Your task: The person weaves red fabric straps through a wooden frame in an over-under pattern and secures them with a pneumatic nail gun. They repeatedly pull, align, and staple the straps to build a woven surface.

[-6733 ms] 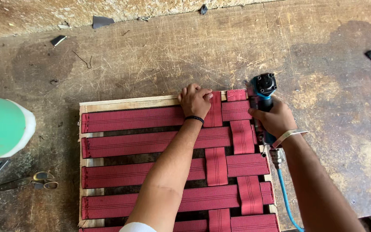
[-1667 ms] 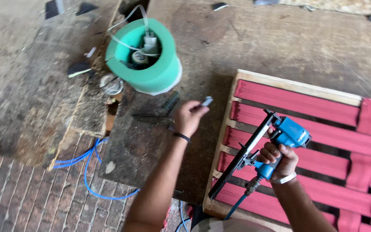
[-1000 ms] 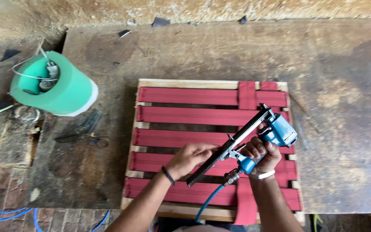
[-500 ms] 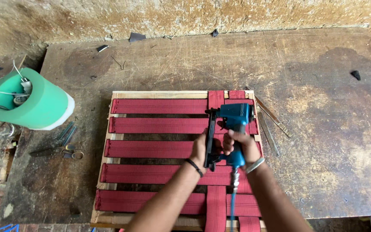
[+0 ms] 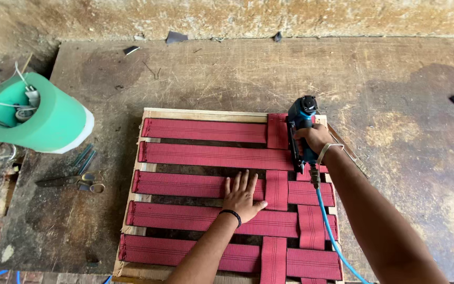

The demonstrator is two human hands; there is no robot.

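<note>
Looking down from head height, the view takes in a worn wooden worktop (image 5: pixel 227 73), scratched and stained, with a darker patch at the right. A rough, pale wall (image 5: pixel 237 16) runs along its far edge. A few small dark scraps lie near the wall and one at the far right.

At the left stands a green tub (image 5: pixel 40 118) with white cord and small parts inside. Just in front of it lie scissors (image 5: pixel 72 180) and two thin green rods (image 5: pixel 84 156). None of these lies between the hands and the frame.

A wooden frame (image 5: pixel 206 113) lies flat in the middle of the worktop. Red webbing (image 5: pixel 206 156) is stretched across it in five bands running side to side, with upright strips woven through them toward the right.

The left hand (image 5: pixel 243 195) rests flat on the middle band, fingers spread and pointing away, thumb touching an upright strip. It grips nothing.

The right hand (image 5: pixel 315 138) is closed around the handle of a blue stapler (image 5: pixel 300 126), which stands upright at the frame's far right corner, its nose down on the webbing. A blue hose (image 5: pixel 332 236) trails from the handle back along the right forearm. The stapler is well right of the left hand and farther from the person.
</note>
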